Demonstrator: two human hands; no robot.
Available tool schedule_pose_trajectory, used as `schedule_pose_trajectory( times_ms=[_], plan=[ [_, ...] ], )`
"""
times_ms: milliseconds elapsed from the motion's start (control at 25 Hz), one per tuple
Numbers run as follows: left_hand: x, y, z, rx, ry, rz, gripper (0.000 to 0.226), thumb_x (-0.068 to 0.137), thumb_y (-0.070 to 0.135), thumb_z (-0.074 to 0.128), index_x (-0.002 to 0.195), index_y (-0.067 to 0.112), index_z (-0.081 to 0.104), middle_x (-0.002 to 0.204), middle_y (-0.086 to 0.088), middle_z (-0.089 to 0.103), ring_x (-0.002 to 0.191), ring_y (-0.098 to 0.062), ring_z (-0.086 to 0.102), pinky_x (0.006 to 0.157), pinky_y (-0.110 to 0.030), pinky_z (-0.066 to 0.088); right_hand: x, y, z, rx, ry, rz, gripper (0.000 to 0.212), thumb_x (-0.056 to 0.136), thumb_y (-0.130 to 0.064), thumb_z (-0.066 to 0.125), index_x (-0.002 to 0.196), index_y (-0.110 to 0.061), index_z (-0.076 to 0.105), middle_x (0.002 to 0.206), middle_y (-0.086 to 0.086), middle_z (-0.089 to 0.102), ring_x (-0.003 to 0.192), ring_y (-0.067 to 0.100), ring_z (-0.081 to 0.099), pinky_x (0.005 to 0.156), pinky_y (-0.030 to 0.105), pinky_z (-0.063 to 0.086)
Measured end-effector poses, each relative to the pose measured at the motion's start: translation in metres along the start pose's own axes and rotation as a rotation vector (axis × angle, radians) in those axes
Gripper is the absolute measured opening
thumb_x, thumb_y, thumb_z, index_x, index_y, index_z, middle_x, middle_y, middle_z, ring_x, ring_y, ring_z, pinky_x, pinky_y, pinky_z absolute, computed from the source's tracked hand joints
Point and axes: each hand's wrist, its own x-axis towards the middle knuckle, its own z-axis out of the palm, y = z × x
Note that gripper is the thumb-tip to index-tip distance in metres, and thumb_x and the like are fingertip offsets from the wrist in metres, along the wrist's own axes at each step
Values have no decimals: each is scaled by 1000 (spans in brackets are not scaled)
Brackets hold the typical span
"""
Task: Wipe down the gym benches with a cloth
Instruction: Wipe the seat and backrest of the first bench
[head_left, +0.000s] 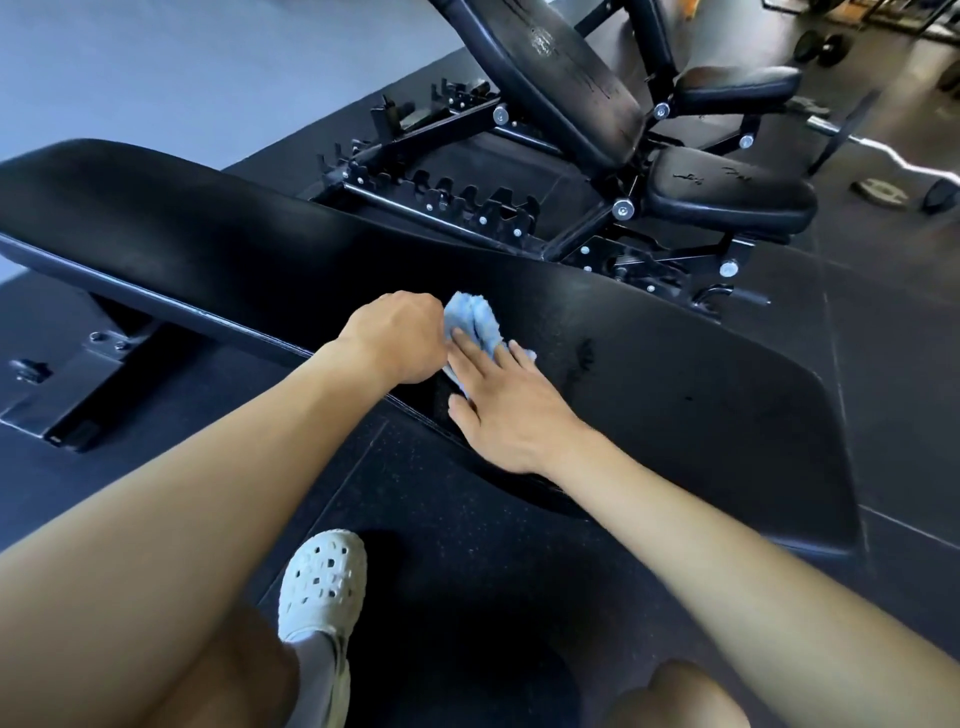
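Note:
A long black padded gym bench (675, 374) runs across the view from far left to right. A crumpled light blue cloth (475, 322) lies on its near edge. My left hand (400, 340) has its fingers curled round the cloth's left side. My right hand (511, 402) lies flat with straight fingers pressing on the cloth's right part; the cloth's lower part is hidden under it.
A second black adjustable bench (571, 78) with an inclined back and seat pad (727, 200) stands behind. Its metal frame (441, 202) lies close to the first bench. Dumbbells (821, 47) and a barbell (883, 156) lie far right. My white shoe (322, 582) is on the rubber floor.

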Motion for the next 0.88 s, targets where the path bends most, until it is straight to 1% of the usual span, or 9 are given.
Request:
schedule_pose_trajectory(
  times_ms=[80, 160, 280, 360, 480, 600, 720, 800, 880],
  plan=[
    [-2, 4, -2, -17, -15, 15, 15, 90, 15, 47, 89, 15, 62, 90, -5, 67, 79, -26, 60, 62, -33, 43, -28, 16, -2, -28, 3, -25, 65, 104, -46, 18, 163, -28, -3, 170, -10, -7, 157, 18, 2, 127, 44, -2],
    [-4, 5, -6, -47, -30, 23, 16, 89, 12, 48, 86, 16, 63, 89, -4, 67, 77, -25, 61, 60, -31, 43, -42, 51, -5, -60, 7, 81, 64, 104, -45, 17, 163, -29, -3, 170, -13, -7, 157, 13, 1, 127, 44, -3],
    [-9, 6, -4, -51, -53, 36, 20, 88, 9, 47, 86, 14, 66, 87, -6, 68, 76, -25, 63, 56, -30, 44, -39, 86, -9, -43, 40, 348, 64, 103, -44, 17, 163, -26, 3, 171, -8, -1, 156, 23, 11, 127, 46, 3],
    [-8, 10, -3, -47, -57, 49, 18, 88, 10, 47, 86, 15, 64, 89, -6, 68, 78, -26, 62, 58, -30, 43, -27, 61, -6, 2, 78, 400, 67, 101, -47, 18, 162, -22, 9, 171, -2, 4, 152, 33, 19, 126, 49, 10],
    [-4, 21, -1, -31, -31, 79, 15, 90, 14, 47, 87, 13, 62, 94, -7, 68, 85, -30, 63, 66, -35, 48, -32, 3, 8, -6, 47, 138, 68, 103, -46, 20, 163, -20, 4, 171, 0, -1, 154, 31, 13, 127, 45, 4],
    [-4, 33, 1, -39, -47, 93, 17, 93, 15, 46, 92, 10, 62, 94, -8, 66, 86, -30, 64, 68, -36, 50, -55, 20, 0, -65, 16, -18, 65, 104, -43, 20, 163, -25, 0, 171, -5, -3, 156, 19, 7, 128, 42, 0],
    [-6, 37, 4, -29, -63, 130, 18, 89, 10, 46, 89, 10, 64, 92, -7, 69, 84, -31, 66, 66, -34, 52, -44, 93, -8, -36, 49, 276, 63, 99, -40, 26, 160, -28, 13, 169, 0, 19, 151, 24, 24, 126, 45, 8],
    [-5, 39, 5, -24, -71, 138, 18, 89, 9, 46, 87, 12, 64, 91, -7, 69, 81, -29, 65, 66, -34, 54, -34, 109, -11, -18, 62, 461, 66, 99, -42, 22, 162, -24, 11, 171, -1, 10, 151, 30, 23, 126, 46, 11],
    [-2, 44, 7, -27, -74, 145, 19, 90, 9, 46, 87, 11, 65, 91, -8, 69, 81, -29, 65, 66, -34, 54, -34, 83, -7, -4, 77, 407, 67, 98, -45, 21, 161, -22, 12, 171, -1, 8, 147, 35, 25, 124, 45, 15]
  ],
)
